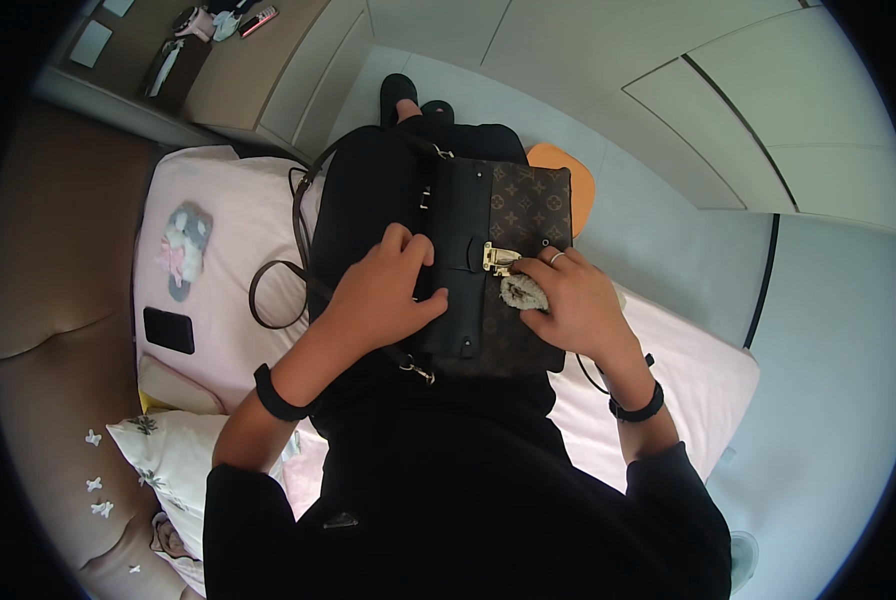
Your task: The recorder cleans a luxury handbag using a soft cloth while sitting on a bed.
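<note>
A handbag [530, 205] with a black flap and a brown patterned body lies across my lap. My left hand [388, 290] rests at the edge of the black flap, fingers bent and thumb apart, grasping nothing. At the gold clasp [499, 259], my right hand [575, 300] has its fingertips against the metal. A fluffy cream-coloured piece [521, 292] sits between its fingers and thumb; whether it is fixed to the bag I cannot tell. The brown strap [298, 225] loops off to the left.
I sit on a pink-sheeted bed [658, 365]. To the left lie a black phone [169, 330], a grey-and-pink plush item [185, 250] and a white pillow [183, 455]. A desk [253, 75] stands far left, with pale cabinets [588, 45] ahead. An orange rounded object [571, 185] shows behind the bag.
</note>
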Motion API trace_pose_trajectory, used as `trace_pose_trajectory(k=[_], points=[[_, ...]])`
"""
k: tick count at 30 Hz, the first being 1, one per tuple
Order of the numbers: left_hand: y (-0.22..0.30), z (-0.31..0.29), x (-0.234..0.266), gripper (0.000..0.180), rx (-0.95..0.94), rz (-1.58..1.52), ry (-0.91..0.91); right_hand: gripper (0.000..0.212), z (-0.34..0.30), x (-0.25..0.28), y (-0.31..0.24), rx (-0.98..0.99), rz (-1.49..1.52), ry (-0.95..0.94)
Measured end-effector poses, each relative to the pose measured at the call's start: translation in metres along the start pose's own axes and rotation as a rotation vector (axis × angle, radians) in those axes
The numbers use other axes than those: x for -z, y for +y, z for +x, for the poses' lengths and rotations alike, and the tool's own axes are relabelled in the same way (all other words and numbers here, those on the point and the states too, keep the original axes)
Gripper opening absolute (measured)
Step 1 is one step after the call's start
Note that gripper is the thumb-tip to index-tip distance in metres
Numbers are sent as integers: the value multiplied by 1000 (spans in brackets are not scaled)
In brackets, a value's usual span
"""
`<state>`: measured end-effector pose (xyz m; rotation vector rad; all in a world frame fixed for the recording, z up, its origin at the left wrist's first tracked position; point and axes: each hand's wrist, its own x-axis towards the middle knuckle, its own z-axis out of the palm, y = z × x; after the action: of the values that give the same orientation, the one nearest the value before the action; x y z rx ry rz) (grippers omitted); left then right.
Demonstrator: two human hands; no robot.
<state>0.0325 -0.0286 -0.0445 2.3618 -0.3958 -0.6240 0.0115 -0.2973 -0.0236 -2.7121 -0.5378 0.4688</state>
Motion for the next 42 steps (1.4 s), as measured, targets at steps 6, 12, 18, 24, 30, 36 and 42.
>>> trace_pose_trajectory(k=[6,12,18,24,30,36,42], points=[[30,-7,-33,83,-17,96,205,51,0,2,-3,30,-26,0],[39,-3,-21,89,136,-39,38,59,-1,6,-5,18,6,-2],[-15,4,10,72,232,-590,1,62,-3,0,-1,7,24,67],[-40,7,5,38,337,-752,56,54,-3,-2,-3,-18,90,149],[-10,-7,34,24,412,-1160,129,47,-13,2,5,-92,184,283],[43,-38,79,23,251,-1294,228,46,-21,16,-3,-78,368,434],[40,-57,81,28,128,-951,81,37,-23,46,-30,-109,689,780]])
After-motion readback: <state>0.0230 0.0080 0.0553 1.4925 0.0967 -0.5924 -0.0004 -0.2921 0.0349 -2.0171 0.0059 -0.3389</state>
